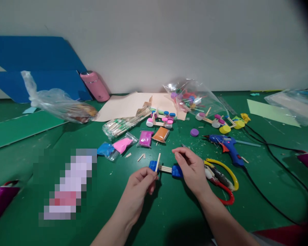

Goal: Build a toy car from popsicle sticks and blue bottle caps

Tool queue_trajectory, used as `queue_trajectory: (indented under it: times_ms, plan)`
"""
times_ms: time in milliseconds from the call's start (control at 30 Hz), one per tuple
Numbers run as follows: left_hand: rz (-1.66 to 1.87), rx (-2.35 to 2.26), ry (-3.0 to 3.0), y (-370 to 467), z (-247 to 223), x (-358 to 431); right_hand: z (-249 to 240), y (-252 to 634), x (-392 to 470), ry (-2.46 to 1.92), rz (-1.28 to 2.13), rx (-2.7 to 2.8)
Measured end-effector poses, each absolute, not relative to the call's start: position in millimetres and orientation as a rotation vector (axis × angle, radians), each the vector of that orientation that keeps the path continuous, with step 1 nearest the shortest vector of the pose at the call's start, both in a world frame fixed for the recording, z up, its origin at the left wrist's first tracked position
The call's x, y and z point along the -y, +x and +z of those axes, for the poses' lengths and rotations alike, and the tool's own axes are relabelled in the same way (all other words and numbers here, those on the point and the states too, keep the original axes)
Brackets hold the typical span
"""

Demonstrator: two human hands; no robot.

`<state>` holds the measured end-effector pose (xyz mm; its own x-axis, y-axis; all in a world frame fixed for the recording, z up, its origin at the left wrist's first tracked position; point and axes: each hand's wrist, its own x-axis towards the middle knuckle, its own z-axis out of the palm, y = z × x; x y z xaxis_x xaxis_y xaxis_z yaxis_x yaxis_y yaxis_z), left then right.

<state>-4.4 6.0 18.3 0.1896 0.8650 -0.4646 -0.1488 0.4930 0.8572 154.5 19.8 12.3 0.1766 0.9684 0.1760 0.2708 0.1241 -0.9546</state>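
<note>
My left hand [143, 181] is closed in a pinch at the lower end of a short wooden stick [158, 160], which points up and leans slightly right. Just behind it on the table lies a small model with blue bottle caps [177, 171] joined by pale wooden sticks [166, 169]. Whether the upright stick touches this model, I cannot tell. Above the model's right end hovers my right hand [192, 167], its thumb and forefinger tips brought together. Anything between those tips is too small to make out. Pliers with yellow and red handles [233, 174] lie beside my right wrist.
A blue glue gun [227, 145] with a black cord lies to the right. Finished-looking cap-and-stick models [160, 120] stand behind, near bagged wooden sticks [125, 123] and clay packets [145, 138]. A pink flask [95, 86] stands by the wall. A pixelated item [69, 188] lies left.
</note>
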Motion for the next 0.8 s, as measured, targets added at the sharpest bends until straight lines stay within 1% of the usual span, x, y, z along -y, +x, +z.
queue_trajectory:
  times_ms: [333,800]
  plan:
    - [0.830,-1.162,0.779,-4.2,15.1,-6.9,13.7,154.4,-19.7,-1.360,0.802,1.339]
    - [0.822,-1.178,0.757,-4.5,22.2,4.0,14.6,153.3,-19.0,-1.382,0.735,1.434]
